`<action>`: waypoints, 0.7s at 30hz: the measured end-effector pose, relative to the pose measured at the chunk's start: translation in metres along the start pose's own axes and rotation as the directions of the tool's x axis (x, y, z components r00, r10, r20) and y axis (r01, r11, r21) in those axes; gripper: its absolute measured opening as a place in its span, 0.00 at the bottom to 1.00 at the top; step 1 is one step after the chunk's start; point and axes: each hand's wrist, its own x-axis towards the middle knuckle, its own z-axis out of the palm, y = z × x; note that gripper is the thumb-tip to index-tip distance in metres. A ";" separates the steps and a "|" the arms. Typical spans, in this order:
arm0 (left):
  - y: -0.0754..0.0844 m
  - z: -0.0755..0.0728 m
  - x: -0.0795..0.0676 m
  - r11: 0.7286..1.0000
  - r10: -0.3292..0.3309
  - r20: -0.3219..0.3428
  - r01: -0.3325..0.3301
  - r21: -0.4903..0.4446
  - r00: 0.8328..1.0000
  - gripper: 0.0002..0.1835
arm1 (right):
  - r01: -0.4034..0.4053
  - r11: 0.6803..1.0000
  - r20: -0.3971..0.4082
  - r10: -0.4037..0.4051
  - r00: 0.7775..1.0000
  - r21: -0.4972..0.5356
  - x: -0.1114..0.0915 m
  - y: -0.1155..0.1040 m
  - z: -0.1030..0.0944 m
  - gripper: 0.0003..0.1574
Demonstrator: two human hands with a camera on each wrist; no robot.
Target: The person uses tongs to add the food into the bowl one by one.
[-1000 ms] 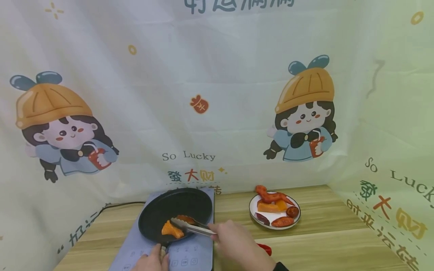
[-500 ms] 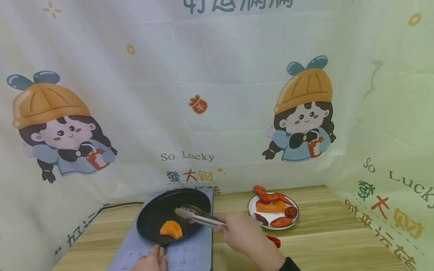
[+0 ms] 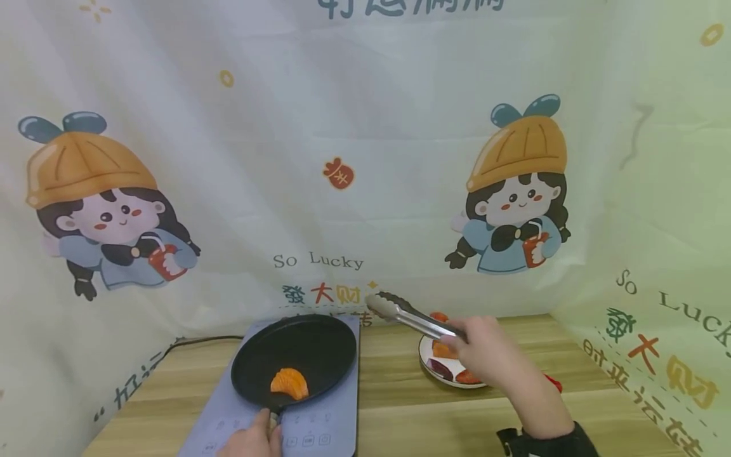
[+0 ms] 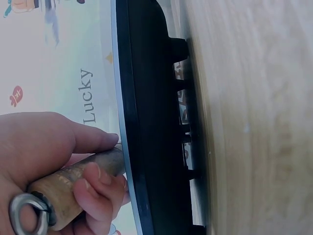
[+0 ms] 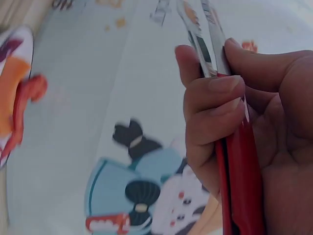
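My left hand (image 3: pixel 251 438) grips the wooden handle (image 4: pixel 63 188) of a round black frying pan (image 3: pixel 308 355), fingers and thumb curled round it. The pan sits on a flat induction cooker (image 3: pixel 337 422). One orange food piece (image 3: pixel 289 383), perhaps pumpkin, lies inside near the handle side. My right hand (image 3: pixel 495 355) holds metal tongs (image 3: pixel 419 320) by their red handles (image 5: pixel 244 171), raised above the table. The tong tips point up and left, with nothing seen between them. Part of the plate (image 3: pixel 425 362) is hidden behind this hand.
Orange, red and purple food pieces lie on the plate, right of the cooker. A black cord (image 3: pixel 200 340) runs from the cooker to the left. Behind the wooden table (image 3: pixel 422 422) hangs a printed cloth (image 3: pixel 400 209).
My right hand has lifted the tongs out of the pan and moved them up and right, towards the plate. The orange piece stays in the pan, and my left hand keeps its grip.
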 end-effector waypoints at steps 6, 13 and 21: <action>-0.001 -0.004 -0.001 1.000 0.022 0.015 -0.022 0.008 1.000 0.28 | -0.017 1.000 0.028 0.017 0.999 -0.017 -0.005 0.029 -0.020 0.11; 0.003 -0.004 -0.001 0.999 -0.035 0.049 0.034 0.015 0.998 0.29 | -0.025 0.989 0.068 0.035 0.997 -0.146 -0.009 0.058 -0.034 0.11; 0.003 -0.006 -0.002 1.000 -0.027 0.057 0.027 0.013 0.998 0.30 | -0.121 0.960 0.087 0.148 0.985 -0.254 -0.017 0.091 -0.056 0.20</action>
